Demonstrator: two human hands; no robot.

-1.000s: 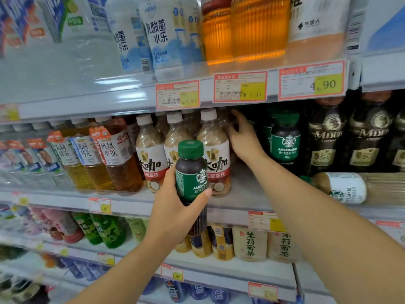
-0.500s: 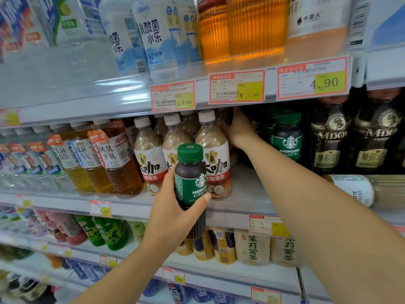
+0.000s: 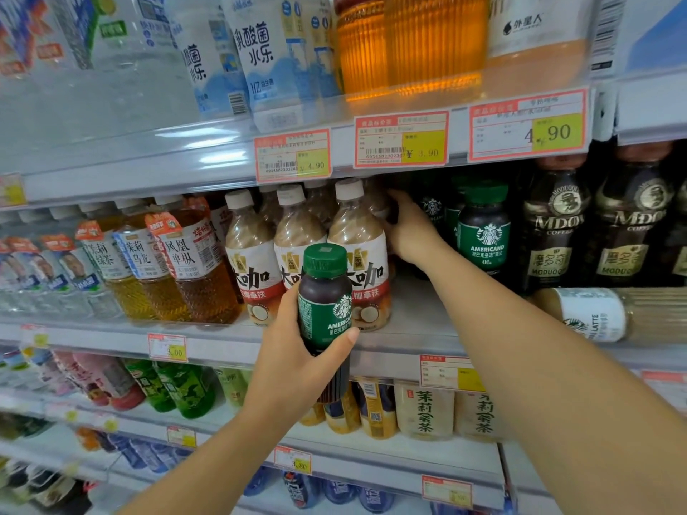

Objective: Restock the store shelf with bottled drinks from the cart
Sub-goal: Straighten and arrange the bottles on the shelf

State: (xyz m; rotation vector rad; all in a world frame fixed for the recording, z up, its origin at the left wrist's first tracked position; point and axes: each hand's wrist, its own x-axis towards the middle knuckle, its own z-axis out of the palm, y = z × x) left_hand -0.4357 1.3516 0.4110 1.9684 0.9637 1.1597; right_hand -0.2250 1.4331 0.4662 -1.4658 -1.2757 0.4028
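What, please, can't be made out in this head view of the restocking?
Right hand: fingertips go behind the white-capped bottles into shadow; grip unclear.
Americano bottle: label partly covered by the left hand.
Cart: outside the head view.
Lying latte bottle: blurred, cut by the right edge.

The light was bright and even and came from above, casting few hard shadows. White glare streaked the clear strip of the upper shelf rail [image 3: 122, 158], and the amber bottles [image 3: 409, 42] above it glowed as if lit through. The recess around the right hand [image 3: 412, 232] was dim, its fingertips lost in shade. The green-capped bottle [image 3: 327, 295] in the left hand [image 3: 293, 366] was sharp, its label readable. The left-edge bottles [image 3: 33, 269] were smeared and soft, and the lying bottle [image 3: 609, 314] at right was streaked. Shelf lines bowed toward the corners.
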